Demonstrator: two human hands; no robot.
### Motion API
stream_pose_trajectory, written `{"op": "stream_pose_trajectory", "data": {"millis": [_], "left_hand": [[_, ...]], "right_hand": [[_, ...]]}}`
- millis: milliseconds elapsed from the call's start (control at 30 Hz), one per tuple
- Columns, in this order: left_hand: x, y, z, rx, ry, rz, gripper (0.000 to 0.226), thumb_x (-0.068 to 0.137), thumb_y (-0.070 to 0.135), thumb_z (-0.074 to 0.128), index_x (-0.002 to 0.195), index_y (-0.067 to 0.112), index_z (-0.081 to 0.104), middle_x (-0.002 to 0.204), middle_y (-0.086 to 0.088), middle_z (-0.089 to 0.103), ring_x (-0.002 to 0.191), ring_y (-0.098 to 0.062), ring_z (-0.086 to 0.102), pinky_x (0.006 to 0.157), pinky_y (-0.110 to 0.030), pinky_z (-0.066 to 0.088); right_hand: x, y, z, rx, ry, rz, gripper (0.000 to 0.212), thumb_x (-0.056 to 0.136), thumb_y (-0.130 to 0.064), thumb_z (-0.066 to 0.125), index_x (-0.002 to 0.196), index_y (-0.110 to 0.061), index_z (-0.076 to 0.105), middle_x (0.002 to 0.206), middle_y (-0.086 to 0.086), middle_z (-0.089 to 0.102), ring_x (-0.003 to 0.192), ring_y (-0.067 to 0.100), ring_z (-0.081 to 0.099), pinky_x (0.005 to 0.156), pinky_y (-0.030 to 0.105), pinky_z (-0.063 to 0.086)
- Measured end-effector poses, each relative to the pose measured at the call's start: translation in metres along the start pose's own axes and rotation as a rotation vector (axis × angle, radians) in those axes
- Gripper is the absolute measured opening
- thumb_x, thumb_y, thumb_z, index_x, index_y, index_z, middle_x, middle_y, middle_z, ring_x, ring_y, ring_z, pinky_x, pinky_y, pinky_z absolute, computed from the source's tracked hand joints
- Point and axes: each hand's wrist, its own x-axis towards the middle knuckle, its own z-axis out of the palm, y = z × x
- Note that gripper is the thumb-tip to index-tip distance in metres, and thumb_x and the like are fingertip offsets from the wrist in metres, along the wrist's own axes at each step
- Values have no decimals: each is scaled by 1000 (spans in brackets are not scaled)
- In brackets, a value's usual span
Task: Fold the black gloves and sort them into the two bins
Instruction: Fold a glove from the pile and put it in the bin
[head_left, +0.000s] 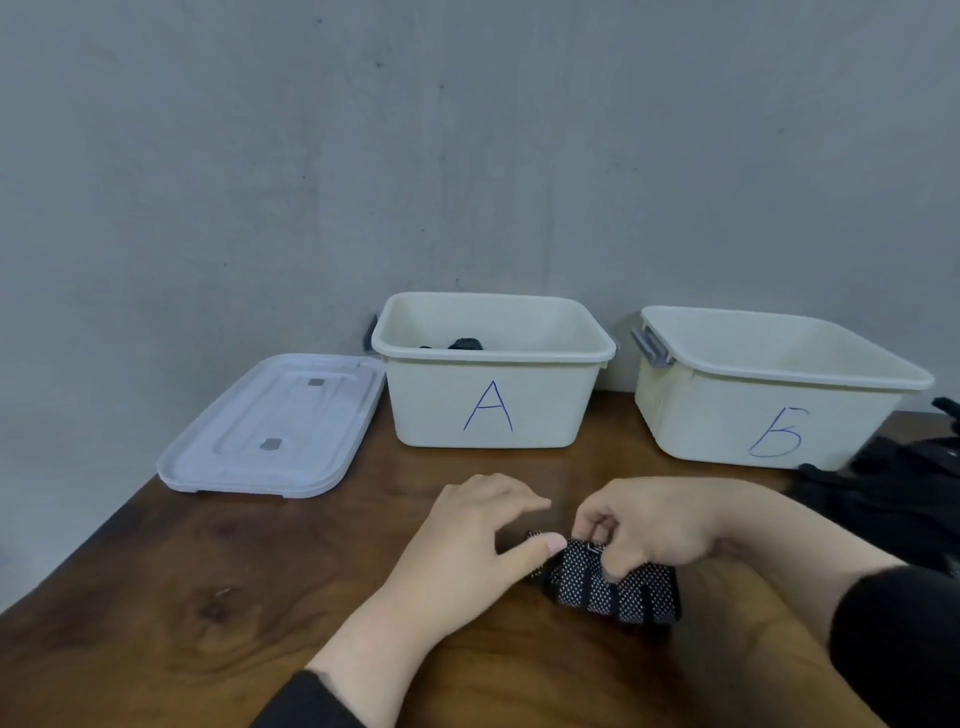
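A black glove with white dots lies folded on the wooden table in front of me. My left hand pinches its left edge between thumb and curled fingers. My right hand pinches the top edge of the same glove. The cream bin marked A stands behind the hands and holds a dark glove low inside. To the right stands the cream bin marked Б; its inside shows nothing from this angle. A pile of black gloves lies at the right edge.
A white lid lies flat to the left of bin A, partly over the table's left edge. A grey wall stands directly behind both bins. Bare wood spreads at the front left.
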Motion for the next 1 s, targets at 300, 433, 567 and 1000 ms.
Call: {"op": "stream_pose_trajectory", "data": {"millis": [300, 433, 567, 1000], "left_hand": [[19, -50, -66, 125, 589, -25, 40, 95, 46, 47, 124, 27, 67, 132, 23, 47, 124, 14, 29, 103, -30, 30], [57, -50, -106, 214, 624, -64, 42, 94, 45, 45, 124, 25, 67, 136, 5, 53, 123, -8, 42, 103, -29, 26], [82, -58, -130, 275, 381, -212, 43, 98, 49, 44, 125, 25, 68, 141, 5, 54, 131, -15, 45, 109, -38, 36], [101, -69, -146, 329, 215, -269, 49, 98, 58, 42, 130, 29, 63, 140, 11, 53, 133, -11, 44, 108, -32, 33]], "right_hand": [[-52, -16, -82, 660, 207, -232, 40, 77, 1, 71, 117, 7, 63, 112, 29, 68, 99, 32, 64, 88, 39, 51], [-52, -49, -139, 781, 425, -251, 23, 90, 8, 57, 112, 11, 60, 99, 30, 66, 80, 31, 66, 64, 36, 57], [-16, -69, -184, 851, 539, -183, 17, 96, 6, 55, 109, 6, 65, 105, 24, 73, 88, 28, 72, 80, 36, 62], [153, -66, -201, 355, 561, 301, 12, 89, -1, 70, 87, -5, 59, 74, 9, 62, 39, 10, 60, 39, 16, 48]]}}
